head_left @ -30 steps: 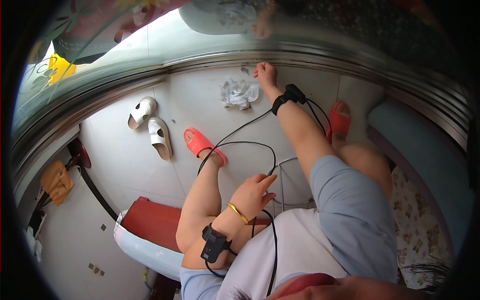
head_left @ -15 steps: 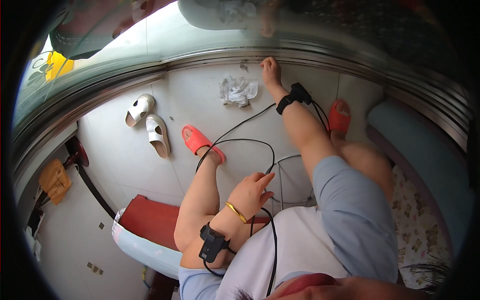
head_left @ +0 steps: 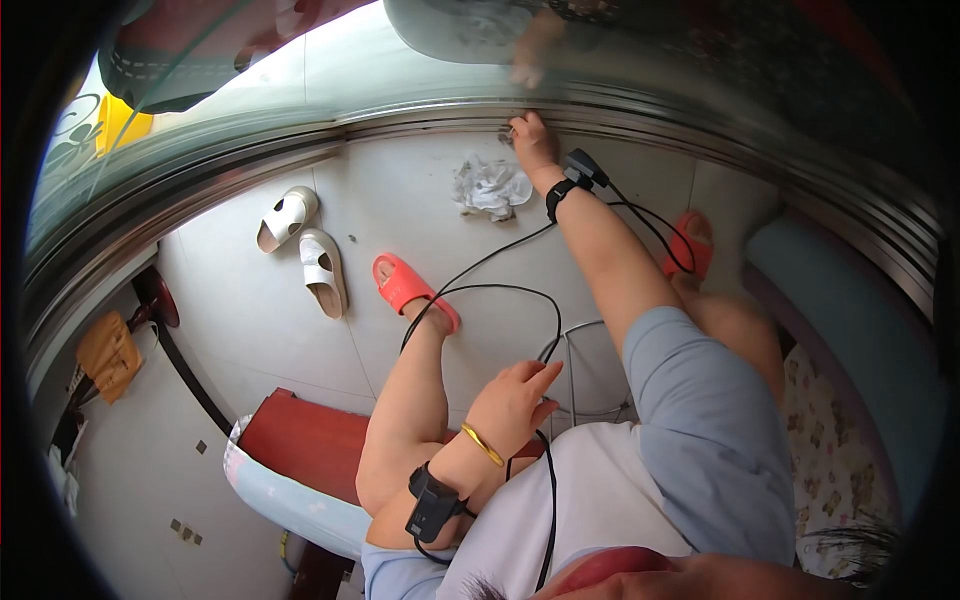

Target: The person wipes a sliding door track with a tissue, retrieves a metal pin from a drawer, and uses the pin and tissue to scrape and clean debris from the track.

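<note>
Two red slippers (head_left: 399, 284) hold feet (head_left: 427, 314), right hand (head_left: 534, 146) by door track (head_left: 430, 121).

- White sandals (head_left: 318, 268), side by side to the left of the right hand (head_left: 537, 148)'s grip and nearer the body.
- Coral slippers (head_left: 402, 285), worn, one on each side of the grip, both nearer the body.
- A yellow object (head_left: 120, 128), far left of the grip.
- A tan cloth or bag (head_left: 110, 358), far left and nearer the body.
- A dark red seat (head_left: 305, 440), well back from the grip, leftward.
- Bear-print fabric (head_left: 835, 445), well back from the grip, rightward.
</note>
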A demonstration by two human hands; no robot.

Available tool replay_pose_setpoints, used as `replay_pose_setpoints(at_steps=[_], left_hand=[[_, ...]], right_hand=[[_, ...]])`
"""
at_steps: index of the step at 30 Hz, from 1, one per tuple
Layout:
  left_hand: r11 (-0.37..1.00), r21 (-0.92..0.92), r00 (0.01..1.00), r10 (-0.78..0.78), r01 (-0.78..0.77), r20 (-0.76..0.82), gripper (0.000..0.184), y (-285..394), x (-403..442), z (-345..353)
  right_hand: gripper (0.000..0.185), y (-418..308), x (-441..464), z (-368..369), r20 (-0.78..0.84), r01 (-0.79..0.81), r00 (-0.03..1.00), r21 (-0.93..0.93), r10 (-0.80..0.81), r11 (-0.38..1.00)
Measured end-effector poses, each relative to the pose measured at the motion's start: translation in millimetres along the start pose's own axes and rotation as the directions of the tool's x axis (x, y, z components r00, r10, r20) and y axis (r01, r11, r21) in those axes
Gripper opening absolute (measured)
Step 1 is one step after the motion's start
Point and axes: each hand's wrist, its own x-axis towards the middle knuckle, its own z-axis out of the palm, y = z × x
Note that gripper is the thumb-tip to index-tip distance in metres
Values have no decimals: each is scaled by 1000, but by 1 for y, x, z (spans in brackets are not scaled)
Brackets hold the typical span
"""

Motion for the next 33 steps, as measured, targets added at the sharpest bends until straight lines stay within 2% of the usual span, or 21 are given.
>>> replay_pose_setpoints(at_steps=[2, 5, 8, 11, 13, 14, 16, 17, 19, 20, 21, 23, 24, 25, 27, 28, 29, 31, 32, 33], left_hand=[[1000, -6, 1000, 12, -12, 0, 48, 0, 0, 0], [1000, 2, 1000, 4, -4, 2, 48, 1, -1, 0], [1000, 1, 1000, -9, 9, 0, 49, 2, -1, 0], [1000, 2, 1000, -13, 13, -7, 48, 0, 0, 1], [1000, -3, 1000, -14, 13, -10, 47, -2, 1, -1], [1000, -4, 1000, -13, 13, -8, 47, -2, 0, -2], [999, 3, 999, -34, 34, -14, 46, -1, 1, -5], [1000, 3, 999, -31, 31, -14, 46, 0, 1, -6], [1000, 20, 1000, -11, 11, -23, 45, 1, 2, -7], [1000, 17, 1000, -12, 13, -22, 45, 1, 1, -6], [1000, 20, 1000, -9, 9, -26, 45, 0, 1, -5], [1000, 22, 1000, -6, 7, -28, 45, 0, 2, -6], [999, 30, 1000, -16, 17, -15, 45, -1, 2, -6], [999, 36, 1000, -27, 28, -3, 45, -1, 2, -6], [999, 28, 999, -33, 33, -3, 45, 0, 2, -8], [999, 29, 999, -32, 32, -7, 46, 1, 3, -9], [999, 26, 999, -33, 33, -10, 46, 2, 3, -10], [999, 36, 999, -31, 31, -20, 46, 2, 2, -10], [999, 37, 999, -33, 34, -22, 46, 2, 2, -10], [998, 48, 999, -37, 37, -16, 45, 2, 1, -10]], right_hand=[[6, 1, 1, 3, -25, 28, 999, -15, -28, 999], [3, 2, 0, 7, 33, 13, 999, -53, -11, 999], [2, 1, 0, 10, -38, 30, 999, -26, -31, 999], [4, -1, -2, 12, 15, -21, 1000, -8, 21, 1000], [5, -4, -3, 13, 66, 34, 997, 113, -41, 993], [5, -5, -9, 10, 66, 32, 997, 111, -40, 993], [4, -13, -25, -7, 256, 103, 950, 284, -179, 953], [4, -15, -30, -12, 255, 105, 950, 281, -179, 954], [3, -11, -40, -17, 178, 23, 980, 357, -92, 934], [3, -6, -43, -16, 86, -10, 996, 338, -20, 941], [3, -5, -44, -17, 88, -12, 996, 338, -19, 941], [8, -4, -45, -21, -73, -229, 954, 455, 292, 861], [16, -4, -45, -21, -92, -295, 919, 483, 383, 825], [16, -1, -44, -23, -86, -297, 920, 481, 382, 825], [23, 2, -38, -33, 71, -471, 835, 605, 546, 642], [30, -3, -35, -39, -63, -430, 864, 425, 500, 797], [30, -5, -32, -44, -61, -428, 866, 424, 497, 798], [27, -5, -26, -47, -21, -490, 805, 538, 593, 686], [27, -7, -23, -47, -19, -489, 806, 540, 591, 685], [23, -8, -21, -46, 68, -495, 791, 654, 608, 572]])
